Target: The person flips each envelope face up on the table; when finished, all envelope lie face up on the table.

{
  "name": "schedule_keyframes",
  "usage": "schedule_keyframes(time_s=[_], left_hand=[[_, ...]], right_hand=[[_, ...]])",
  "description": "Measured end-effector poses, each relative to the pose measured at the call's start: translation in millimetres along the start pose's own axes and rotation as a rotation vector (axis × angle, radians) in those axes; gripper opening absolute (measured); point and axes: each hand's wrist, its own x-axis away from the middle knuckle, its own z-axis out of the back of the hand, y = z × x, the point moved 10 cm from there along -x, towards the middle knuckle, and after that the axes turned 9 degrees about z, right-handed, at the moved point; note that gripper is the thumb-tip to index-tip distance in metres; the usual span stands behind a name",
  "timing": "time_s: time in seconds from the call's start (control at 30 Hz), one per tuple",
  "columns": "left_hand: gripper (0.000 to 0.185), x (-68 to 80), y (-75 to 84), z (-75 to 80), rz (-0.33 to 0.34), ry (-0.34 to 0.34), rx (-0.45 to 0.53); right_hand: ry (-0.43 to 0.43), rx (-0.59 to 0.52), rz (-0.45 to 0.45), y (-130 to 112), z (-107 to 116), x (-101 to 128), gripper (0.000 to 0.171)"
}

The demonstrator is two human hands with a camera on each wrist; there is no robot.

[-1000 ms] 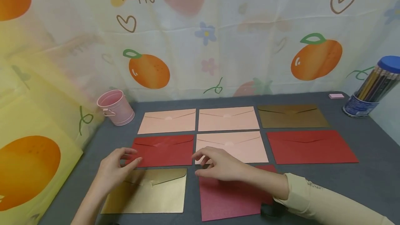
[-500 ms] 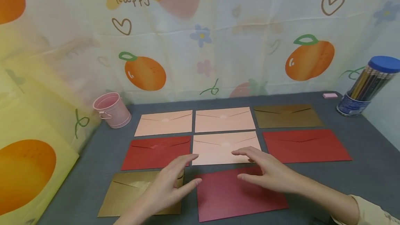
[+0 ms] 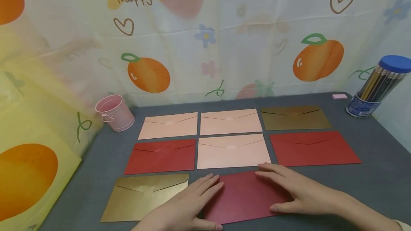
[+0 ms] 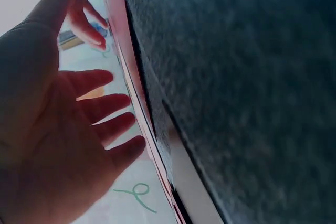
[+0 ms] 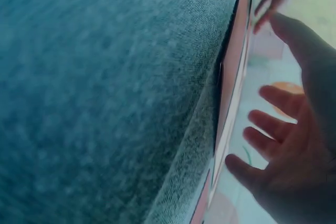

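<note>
Both flat, ungripping hands, left hand [image 3: 187,206] and right hand [image 3: 297,191], are pressing the dark red envelope [image 3: 245,197]; squaring it demands even, gentle sliding.

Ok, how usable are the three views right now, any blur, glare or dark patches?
Head view: evenly lit and sharp, a soft sheen on the gold envelope, both hands flat on the dark red envelope. Left wrist view: the left hand is a dim, backlit shape, and the grey table cover is close and soft. Right wrist view: the right hand is shadowed too, with the picture tilted.
</note>
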Motion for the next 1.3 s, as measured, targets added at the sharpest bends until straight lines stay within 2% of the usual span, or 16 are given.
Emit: schedule_keyframes(time_s=[0.1, 0.2, 0.47, 0.7, 1.07, 1.2, 1.3], left_hand=[[0.089, 0.3, 2.8, -6.0, -0.039, -0.01, -0.094], [0.088, -0.1, 3.3, -7.8, -0.052, -0.008, -0.134], [0.088, -1.6, 0.9, -7.9, -0.031, -0.032, -0.114], [0.087, -2.6, 1.7, -5.2, -0.04, -0.017, -0.115], [0.076, -3.1, 2.9, -4.0, -0.049, -0.06, -0.133], [0.073, -2.0, 5.5, -1.5, -0.077, -0.036, -0.16], [0.07, -1.2, 5.7, 2.0, -0.085, -0.02, -0.134]], right_hand=[[-0.024, 0.064, 0.048, -1.9, -2.6, 4.4, 0.073], [-0.049, 0.078, 0.057, 0.1, -6.3, 7.9, 0.075], [-0.097, 0.057, 0.023, 8.7, -10.9, 13.1, 0.08], [-0.088, 0.082, 0.048, 8.4, -10.2, 15.0, 0.078], [-0.082, 0.079, 0.068, 7.2, -9.8, 14.2, 0.074], [-0.07, 0.087, 0.079, 3.8, -7.2, 13.5, 0.07], [-0.051, 0.106, 0.106, -0.9, -3.7, 12.9, 0.062]])
